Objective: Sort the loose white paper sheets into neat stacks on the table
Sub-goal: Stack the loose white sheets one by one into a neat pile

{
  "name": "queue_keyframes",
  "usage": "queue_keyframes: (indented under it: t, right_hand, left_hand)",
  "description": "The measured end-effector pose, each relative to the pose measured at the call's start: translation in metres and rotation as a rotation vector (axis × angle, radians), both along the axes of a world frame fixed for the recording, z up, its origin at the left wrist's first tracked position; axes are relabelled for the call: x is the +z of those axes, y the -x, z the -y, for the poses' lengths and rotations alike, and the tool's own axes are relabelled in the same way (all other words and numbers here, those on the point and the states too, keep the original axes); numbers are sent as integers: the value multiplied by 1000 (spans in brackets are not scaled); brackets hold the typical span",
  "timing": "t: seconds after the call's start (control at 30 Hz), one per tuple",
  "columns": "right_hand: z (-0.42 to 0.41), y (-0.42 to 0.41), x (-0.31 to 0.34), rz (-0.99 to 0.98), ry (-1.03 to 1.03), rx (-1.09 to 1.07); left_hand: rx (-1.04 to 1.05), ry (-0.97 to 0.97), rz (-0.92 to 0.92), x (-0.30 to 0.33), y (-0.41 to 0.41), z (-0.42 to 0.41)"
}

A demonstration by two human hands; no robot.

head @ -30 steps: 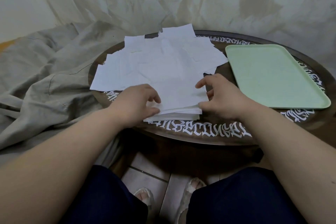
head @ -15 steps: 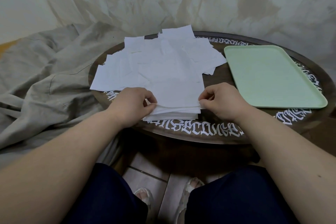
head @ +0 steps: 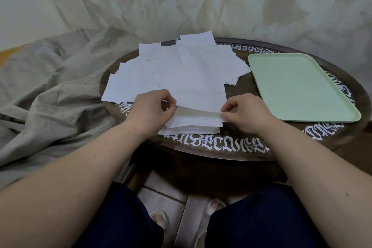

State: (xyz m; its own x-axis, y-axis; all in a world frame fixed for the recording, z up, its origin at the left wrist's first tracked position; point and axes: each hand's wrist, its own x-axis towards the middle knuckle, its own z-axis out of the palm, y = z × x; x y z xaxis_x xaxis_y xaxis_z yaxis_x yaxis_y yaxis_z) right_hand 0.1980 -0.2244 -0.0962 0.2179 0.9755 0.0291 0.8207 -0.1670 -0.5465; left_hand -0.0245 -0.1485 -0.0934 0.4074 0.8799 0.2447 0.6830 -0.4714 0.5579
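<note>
My left hand point(head: 152, 109) and right hand point(head: 244, 115) each pinch a near corner of the top sheet point(head: 198, 113), lifting its near edge off the stack point(head: 191, 129). The stack sits right in front of me, at the worktop's point(head: 241, 90) near rim. The sheet's long side runs left to right btwn my hands, both equally close. The loose sheets point(head: 177, 66) spread behind, w/ some past the far rim. The green tray point(head: 302, 86) lies to the right, just beside the papers, w/ bare wood btwn. I think I'll square this sheet on the stack.

Dim, soft, even light w/ faint shadows; wide-angle edge bending, slightly soft focus.
</note>
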Motion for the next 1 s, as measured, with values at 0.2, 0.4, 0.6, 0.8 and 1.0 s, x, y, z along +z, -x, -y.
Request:
queue_keyframes:
  t: [0.2,0.4,0.6,0.8,1.0]
  right_hand:
    - [-5,11,7,23,-406,-98]
    - [-8,10,-7,145,-105,74]
    - [-9,11,-6,168,-116,77]
    - [-10,11,-7,163,-91,97]
    - [-10,8,-9,174,-67,104]
  left_hand:
    - [-63,-216,126,7,7,-1]
    - [-181,10,-217,-2,21,-4]
    - [-197,31,-212,0,19,-5]
    - [-191,40,-256,-2,20,-3]
    - [-212,24,-325,-6,18,-6]
